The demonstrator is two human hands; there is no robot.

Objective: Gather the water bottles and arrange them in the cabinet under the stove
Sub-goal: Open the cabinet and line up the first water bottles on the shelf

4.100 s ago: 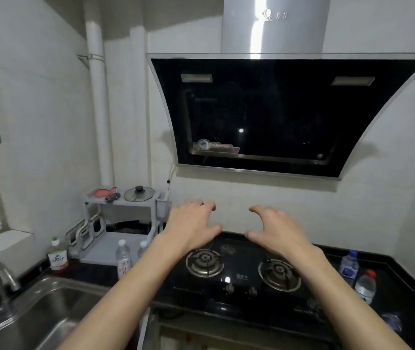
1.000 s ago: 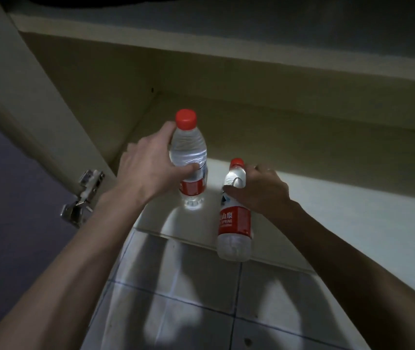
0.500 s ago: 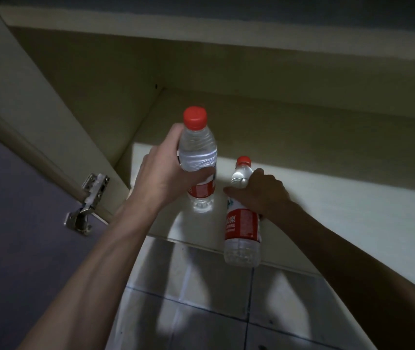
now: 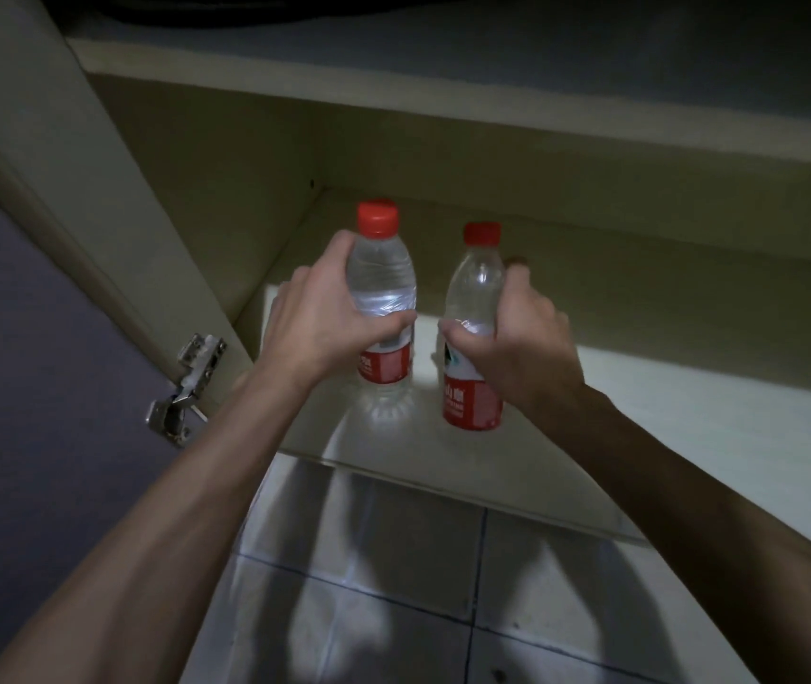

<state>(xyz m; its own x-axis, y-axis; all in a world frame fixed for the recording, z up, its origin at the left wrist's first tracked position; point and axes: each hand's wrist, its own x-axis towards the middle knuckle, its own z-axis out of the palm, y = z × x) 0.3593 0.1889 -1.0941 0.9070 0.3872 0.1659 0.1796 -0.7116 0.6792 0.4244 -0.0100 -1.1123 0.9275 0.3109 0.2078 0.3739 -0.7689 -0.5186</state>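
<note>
Two clear water bottles with red caps and red labels stand upright side by side on the pale floor of the open cabinet point(image 4: 665, 387). My left hand point(image 4: 324, 318) grips the left bottle point(image 4: 384, 274) around its middle. My right hand point(image 4: 527, 338) grips the right bottle point(image 4: 475, 283) below its shoulder. Both bottle bases sit near the front edge of the cabinet floor, a small gap between them.
The cabinet door point(image 4: 38, 155) hangs open at the left, with a metal hinge point(image 4: 186, 387) on its inner face. The cabinet's left wall and back wall are close behind the bottles. Grey floor tiles point(image 4: 393, 585) lie below the cabinet's front edge.
The right bottle went from tilted over the cabinet's front edge to upright on the cabinet floor. My left hand set its bottle down beside it. Earlier I stood at the stove.
</note>
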